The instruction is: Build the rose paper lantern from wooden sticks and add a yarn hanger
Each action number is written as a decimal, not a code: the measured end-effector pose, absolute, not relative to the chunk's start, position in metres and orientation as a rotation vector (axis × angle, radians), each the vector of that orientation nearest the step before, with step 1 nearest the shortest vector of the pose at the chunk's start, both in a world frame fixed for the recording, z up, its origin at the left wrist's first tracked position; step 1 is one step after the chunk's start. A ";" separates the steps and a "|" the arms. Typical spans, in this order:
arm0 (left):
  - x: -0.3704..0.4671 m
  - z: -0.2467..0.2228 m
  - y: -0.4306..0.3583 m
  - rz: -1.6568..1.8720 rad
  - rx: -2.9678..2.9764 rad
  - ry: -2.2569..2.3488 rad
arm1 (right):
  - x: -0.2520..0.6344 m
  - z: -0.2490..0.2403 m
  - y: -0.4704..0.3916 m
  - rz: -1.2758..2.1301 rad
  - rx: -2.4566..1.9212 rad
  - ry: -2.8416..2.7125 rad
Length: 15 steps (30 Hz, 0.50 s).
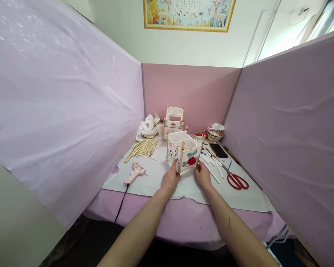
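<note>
While both forearms reach over the pink table edge, the left hand point(170, 179) curls around the near left corner post of the paper lantern point(184, 151), and the right hand point(202, 175) pinches its near right post, fingers closed on the wood. That lantern stands on the white sheet point(156, 178). Behind the lantern stands a second lantern frame point(174, 120). Left of the lantern lie a bundle of wooden sticks point(143, 147) and a glue gun point(134, 172). Right of the lantern lie white pens point(211, 163), a black phone point(218, 150) and red scissors point(237, 181).
</note>
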<state>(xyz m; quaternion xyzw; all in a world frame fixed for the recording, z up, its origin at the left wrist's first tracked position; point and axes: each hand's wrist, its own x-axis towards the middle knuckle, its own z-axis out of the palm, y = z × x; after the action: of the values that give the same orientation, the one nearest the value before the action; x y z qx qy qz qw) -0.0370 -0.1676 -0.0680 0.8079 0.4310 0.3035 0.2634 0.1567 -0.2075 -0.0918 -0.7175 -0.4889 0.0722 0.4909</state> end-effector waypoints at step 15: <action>-0.037 -0.069 -0.167 0.804 2.163 1.240 | 0.156 -0.090 -0.210 0.154 -1.748 -1.181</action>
<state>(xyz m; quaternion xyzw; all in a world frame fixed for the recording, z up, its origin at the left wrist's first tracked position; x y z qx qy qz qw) -0.0371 -0.1670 -0.0686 0.7978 0.4574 0.2964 0.2577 0.1560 -0.2104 -0.0902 -0.7200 -0.4862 0.0635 0.4910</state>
